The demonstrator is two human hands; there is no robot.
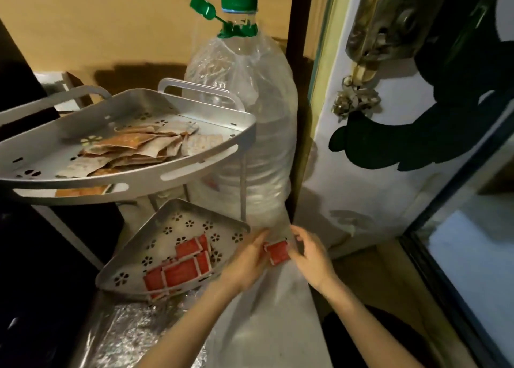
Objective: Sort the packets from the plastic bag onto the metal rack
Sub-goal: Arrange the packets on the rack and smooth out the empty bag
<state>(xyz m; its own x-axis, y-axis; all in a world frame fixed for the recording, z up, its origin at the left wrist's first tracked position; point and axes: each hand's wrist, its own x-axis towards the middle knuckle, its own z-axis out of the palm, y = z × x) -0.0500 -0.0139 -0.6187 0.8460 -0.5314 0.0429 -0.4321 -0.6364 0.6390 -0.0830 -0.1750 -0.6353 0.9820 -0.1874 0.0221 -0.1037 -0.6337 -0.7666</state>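
A two-tier metal rack stands at the left. Its upper shelf (194, 160) holds a heap of tan and orange packets (133, 148). Its lower shelf (155, 228) holds several red packets (178, 270). A small stack of red packets (278, 252) is held just right of the lower shelf. My left hand (247, 259) pinches its left edge and my right hand (311, 252) pinches its right edge. The clear plastic bag (267, 320) hangs pale and blurred beneath and between my hands.
A large clear water bottle (250, 123) with a green cap stands right behind the rack. A pale door with a brass lock (358, 98) is at the right. Crinkled foil (125, 331) covers the surface under the rack.
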